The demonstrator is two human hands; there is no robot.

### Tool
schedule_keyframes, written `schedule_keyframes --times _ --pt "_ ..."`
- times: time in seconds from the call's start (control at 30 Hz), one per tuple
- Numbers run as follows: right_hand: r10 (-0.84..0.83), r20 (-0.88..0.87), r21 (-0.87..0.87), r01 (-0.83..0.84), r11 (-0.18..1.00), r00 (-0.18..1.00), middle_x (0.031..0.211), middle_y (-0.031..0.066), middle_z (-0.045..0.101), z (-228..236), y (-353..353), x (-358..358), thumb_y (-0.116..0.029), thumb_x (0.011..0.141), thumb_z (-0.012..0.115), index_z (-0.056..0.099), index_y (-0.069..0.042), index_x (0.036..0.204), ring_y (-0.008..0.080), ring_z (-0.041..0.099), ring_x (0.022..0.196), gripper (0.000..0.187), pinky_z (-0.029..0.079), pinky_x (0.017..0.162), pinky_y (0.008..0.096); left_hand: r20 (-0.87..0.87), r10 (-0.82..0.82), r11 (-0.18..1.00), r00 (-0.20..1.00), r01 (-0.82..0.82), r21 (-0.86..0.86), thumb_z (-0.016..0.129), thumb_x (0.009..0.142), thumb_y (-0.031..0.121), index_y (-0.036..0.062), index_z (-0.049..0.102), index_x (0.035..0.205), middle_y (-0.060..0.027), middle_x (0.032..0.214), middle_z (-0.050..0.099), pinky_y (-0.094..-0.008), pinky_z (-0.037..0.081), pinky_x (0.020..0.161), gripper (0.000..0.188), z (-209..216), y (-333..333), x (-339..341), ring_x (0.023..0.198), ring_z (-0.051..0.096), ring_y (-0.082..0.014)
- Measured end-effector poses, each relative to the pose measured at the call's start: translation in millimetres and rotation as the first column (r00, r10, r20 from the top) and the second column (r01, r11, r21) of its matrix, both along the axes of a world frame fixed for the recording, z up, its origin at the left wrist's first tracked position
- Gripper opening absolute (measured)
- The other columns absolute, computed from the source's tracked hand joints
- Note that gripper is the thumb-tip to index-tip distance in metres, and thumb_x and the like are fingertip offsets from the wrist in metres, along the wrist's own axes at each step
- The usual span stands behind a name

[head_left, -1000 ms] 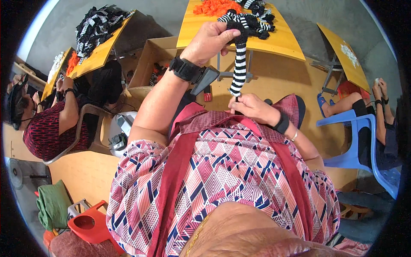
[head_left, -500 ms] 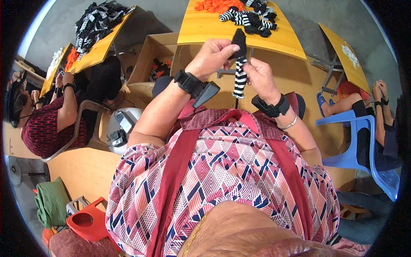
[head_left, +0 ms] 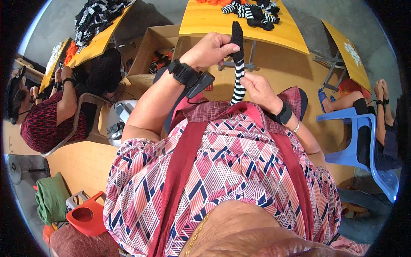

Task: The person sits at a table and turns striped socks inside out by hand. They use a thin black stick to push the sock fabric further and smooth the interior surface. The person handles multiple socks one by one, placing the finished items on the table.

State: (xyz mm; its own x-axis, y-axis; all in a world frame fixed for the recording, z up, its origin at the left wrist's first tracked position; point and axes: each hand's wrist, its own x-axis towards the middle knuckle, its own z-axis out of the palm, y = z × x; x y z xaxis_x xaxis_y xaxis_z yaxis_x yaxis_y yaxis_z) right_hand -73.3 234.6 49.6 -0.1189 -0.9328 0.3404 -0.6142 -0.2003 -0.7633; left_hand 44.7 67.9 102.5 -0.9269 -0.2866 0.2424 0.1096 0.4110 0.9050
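Tan floor [head_left: 291, 68] stretched between the far table [head_left: 205, 21] and the right table [head_left: 338, 38], with room off the right arm as far as one blue chair [head_left: 353, 132]. On the left, one cardboard box [head_left: 143, 51] stood beyond the left arm. Four yellow tabletops could be counted: far, right, and two at far left, the left table [head_left: 100, 40] heaped with black-and-white knits and the leftmost table [head_left: 48, 77] partly hidden. One knit tube [head_left: 239, 70], striped with a black end, was held in front of the body. The left hand [head_left: 212, 49] pinched its black part, the tip jutting past the thumb on the far side; the right hand [head_left: 260, 90] gripped the stripes nearer the body.
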Motion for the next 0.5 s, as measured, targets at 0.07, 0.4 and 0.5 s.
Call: schedule_keyframes --times 0.07,0.4,0.5 --pt "-0.002 0.094 0.050 -0.003 0.999 0.996 0.055 0.0066 0.045 -13.3 -0.1 -8.1 -0.015 0.084 0.050 0.049 0.001 0.073 0.0093 0.040 0.053 0.019 0.036 0.050 0.0292 0.007 0.040 0.999 0.999 -0.040 -0.006 0.053 0.085 0.023 0.0014 0.061 0.082 0.0045 0.063 0.054 -0.0172 0.039 0.046 0.023 -5.8 -4.4 2.5 0.051 0.044 -0.0017" --pt "-0.079 0.507 0.217 -0.038 0.976 0.858 0.068 -0.0014 0.052 -27.7 -9.5 -13.4 -0.008 0.080 0.053 0.053 -0.001 0.088 0.0067 0.047 0.055 0.010 0.040 0.049 0.0216 -0.385 0.233 0.909 0.893 -0.060 0.412 0.050 0.086 0.015 0.0019 0.057 0.089 0.0022 0.074 0.054 -0.0205 0.042 0.050 0.016 -0.2 -15.4 2.1 0.055 0.043 -0.0033" --pt "-0.133 0.576 0.102 0.090 0.991 0.807 0.066 -0.0039 0.048 -14.8 -5.5 -10.3 -0.005 0.081 0.051 0.051 -0.002 0.083 0.0039 0.040 0.053 0.004 0.034 0.046 0.0194 -0.356 0.209 0.967 0.911 -0.136 0.218 0.050 0.085 0.012 -0.0002 0.055 0.097 -0.0015 0.088 0.058 -0.0205 0.044 0.062 0.018 1.1 -29.1 -1.7 0.069 0.050 -0.0053"
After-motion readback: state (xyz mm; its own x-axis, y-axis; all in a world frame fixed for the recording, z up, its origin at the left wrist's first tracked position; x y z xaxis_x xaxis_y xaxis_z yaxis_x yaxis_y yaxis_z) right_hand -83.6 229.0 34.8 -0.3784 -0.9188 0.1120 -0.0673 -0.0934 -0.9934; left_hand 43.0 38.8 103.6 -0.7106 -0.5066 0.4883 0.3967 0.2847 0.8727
